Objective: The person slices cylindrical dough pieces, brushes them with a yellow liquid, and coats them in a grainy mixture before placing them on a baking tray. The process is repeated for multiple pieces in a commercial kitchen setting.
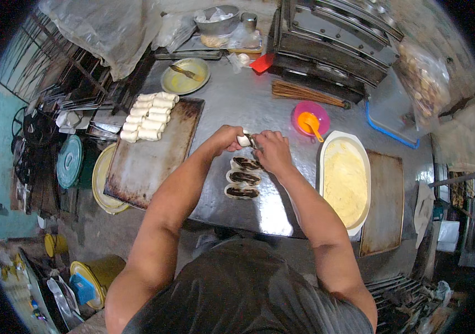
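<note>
Between my two hands is a piece of white dough with dark filling (244, 140), partly rolled up and just above the metal table. My left hand (226, 139) grips its left end with curled fingers. At its right end, the fingers of my right hand (271, 149) close on the dough; their tips are partly hidden. Three flat dough pieces spread with dark filling (242, 178) lie in a column on the table, right below my hands. Several finished white dough rolls (149, 118) sit in rows on the far part of a worn baking tray (147, 167) to the left.
A plate with a brush (184, 76) stands beyond the tray. To the right are a pink bowl (304, 114) with an orange scoop (309, 123), a white tub of yellow powder (345, 183) and another baking tray (382, 206). A stick bundle (307, 93) lies below the metal machine (332, 39).
</note>
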A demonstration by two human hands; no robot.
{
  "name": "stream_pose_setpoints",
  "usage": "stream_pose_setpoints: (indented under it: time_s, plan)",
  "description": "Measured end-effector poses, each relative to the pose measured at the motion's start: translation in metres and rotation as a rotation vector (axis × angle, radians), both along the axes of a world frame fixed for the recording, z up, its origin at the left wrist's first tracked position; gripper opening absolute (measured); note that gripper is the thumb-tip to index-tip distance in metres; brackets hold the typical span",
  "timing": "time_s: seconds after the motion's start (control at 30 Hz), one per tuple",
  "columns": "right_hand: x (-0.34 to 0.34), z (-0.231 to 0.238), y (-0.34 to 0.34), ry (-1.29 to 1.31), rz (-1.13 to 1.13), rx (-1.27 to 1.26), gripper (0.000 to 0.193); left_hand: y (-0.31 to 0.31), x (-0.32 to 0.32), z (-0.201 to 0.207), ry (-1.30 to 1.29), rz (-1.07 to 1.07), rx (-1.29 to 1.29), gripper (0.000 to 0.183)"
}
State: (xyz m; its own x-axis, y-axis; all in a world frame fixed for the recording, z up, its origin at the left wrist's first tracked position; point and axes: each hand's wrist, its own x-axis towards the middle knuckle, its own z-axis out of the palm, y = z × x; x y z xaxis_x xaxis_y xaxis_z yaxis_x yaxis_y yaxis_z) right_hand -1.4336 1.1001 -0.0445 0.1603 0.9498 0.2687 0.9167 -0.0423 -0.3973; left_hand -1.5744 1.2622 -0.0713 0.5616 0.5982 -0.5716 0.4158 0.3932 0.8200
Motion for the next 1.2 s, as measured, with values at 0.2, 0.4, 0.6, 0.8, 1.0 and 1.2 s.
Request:
stream_pose_setpoints:
  time_s: [0.2, 0.4, 0.6, 0.8, 1.0, 1.2]
  plan:
    - [0.014, -0.031, 0.022, -0.058, 0.038, -0.109, 0.041, 0.013, -0.01, -0.008, 0.107, -0.047, 0.21, 0.028]
    - [0.017, -0.039, 0.046, 0.114, 0.019, -0.076, 0.026, 0.029, -0.017, -0.048, 0.007, 0.064, 0.266, 0.021]
    - [0.04, -0.049, 0.019, 0.547, -0.113, -0.276, 0.024, 0.022, -0.028, -0.051, 0.031, -0.248, 0.299, 0.021]
    - [0.026, -0.046, -0.003, 0.271, -0.139, -0.265, 0.029, 0.009, -0.03, -0.054, 0.113, -0.364, 0.796, 0.024]
    - [0.032, -0.059, -0.018, 0.362, -0.131, -0.213, 0.043, 0.019, -0.031, -0.057, 0.109, -0.794, 1.055, 0.027]
    - [0.076, -0.012, -0.057, -0.124, -0.694, 0.457, 0.044, 0.002, -0.06, -0.081, 0.064, -0.153, 1.084, 0.027]
